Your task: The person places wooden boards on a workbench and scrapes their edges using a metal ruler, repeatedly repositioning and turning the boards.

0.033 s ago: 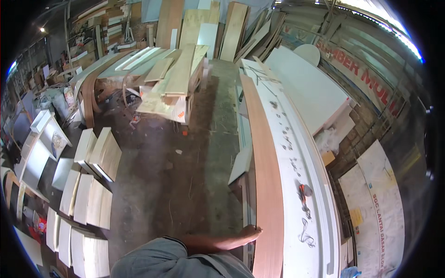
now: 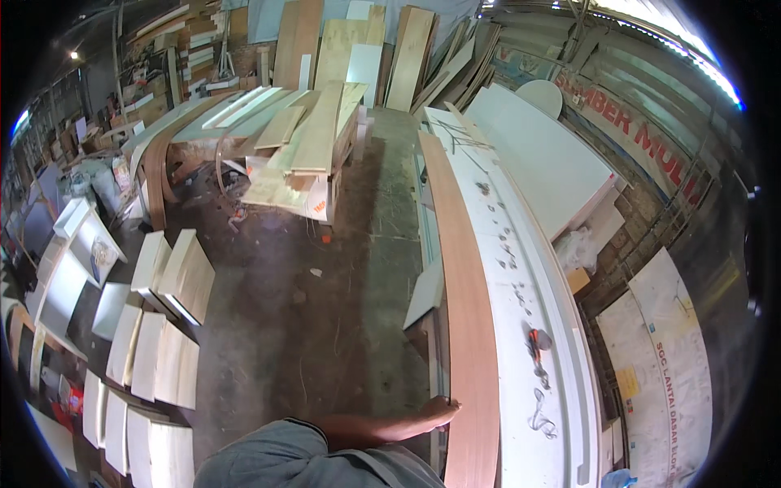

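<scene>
My left hand (image 2: 437, 409) grips the left edge of a long reddish-brown wooden board (image 2: 472, 350). Its thumb side shows at the edge; the other fingers are mostly hidden beneath. The board runs lengthwise from near me to the far end, along the left side of a long white panel (image 2: 517, 415). On that panel lie an orange and black tool (image 2: 535, 342), too small to name exactly, and a dark cord (image 2: 506, 248) in loose coils. My right hand is out of sight.
Pale box-like wooden pieces (image 2: 167, 358) stand in rows at left. Farther off, a table carries stacked planks (image 2: 317, 122). A small white panel (image 2: 425, 297) leans by the bench's left side. A large white panel (image 2: 529, 154) and printed sheets (image 2: 659, 366) stand at right.
</scene>
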`<state>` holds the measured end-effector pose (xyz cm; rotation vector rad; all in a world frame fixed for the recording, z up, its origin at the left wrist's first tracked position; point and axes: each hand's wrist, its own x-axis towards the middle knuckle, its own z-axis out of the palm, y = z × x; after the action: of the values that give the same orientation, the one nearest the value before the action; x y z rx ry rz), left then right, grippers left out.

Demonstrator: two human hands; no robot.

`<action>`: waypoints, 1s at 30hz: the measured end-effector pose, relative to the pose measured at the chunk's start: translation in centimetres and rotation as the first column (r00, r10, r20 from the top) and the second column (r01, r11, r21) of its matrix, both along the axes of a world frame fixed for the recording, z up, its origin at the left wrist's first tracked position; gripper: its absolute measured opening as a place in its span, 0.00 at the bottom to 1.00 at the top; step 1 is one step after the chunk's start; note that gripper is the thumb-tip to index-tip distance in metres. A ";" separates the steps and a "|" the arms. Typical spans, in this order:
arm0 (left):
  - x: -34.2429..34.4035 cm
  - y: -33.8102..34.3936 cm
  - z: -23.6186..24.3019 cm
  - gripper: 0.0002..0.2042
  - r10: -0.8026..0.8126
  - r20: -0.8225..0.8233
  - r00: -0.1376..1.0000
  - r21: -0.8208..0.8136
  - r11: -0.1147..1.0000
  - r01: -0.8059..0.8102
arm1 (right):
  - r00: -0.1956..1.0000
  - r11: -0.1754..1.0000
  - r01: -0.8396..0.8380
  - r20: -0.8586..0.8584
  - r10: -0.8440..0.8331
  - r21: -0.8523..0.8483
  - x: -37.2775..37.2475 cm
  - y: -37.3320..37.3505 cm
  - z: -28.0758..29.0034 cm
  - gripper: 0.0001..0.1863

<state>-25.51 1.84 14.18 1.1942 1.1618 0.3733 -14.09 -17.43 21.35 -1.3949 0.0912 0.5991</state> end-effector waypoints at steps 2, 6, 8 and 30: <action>-4.1 4.2 1.3 0.21 0.004 -0.012 1.000 -0.011 1.000 -0.004 | 1.000 1.000 -0.025 0.006 0.025 0.006 -3.5 4.5 1.4 0.31; -9.8 12.5 0.9 0.23 0.044 0.000 0.999 0.015 0.999 -0.044 | 0.998 0.998 -0.060 0.003 0.060 0.026 -8.5 11.5 2.4 0.31; -12.2 16.6 1.6 0.23 0.065 -0.022 0.998 0.035 0.997 -0.064 | 0.997 0.997 -0.074 0.000 0.074 0.034 -10.3 14.9 2.5 0.31; -32.2 66.7 4.1 0.19 0.390 0.171 0.905 0.029 0.916 -0.400 | 0.992 0.988 -0.115 -0.036 0.119 0.103 -22.4 51.9 3.7 0.30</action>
<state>-57.69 68.57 18.28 0.9563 1.2546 0.8073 -36.54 34.44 25.03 -1.2966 0.0122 0.7212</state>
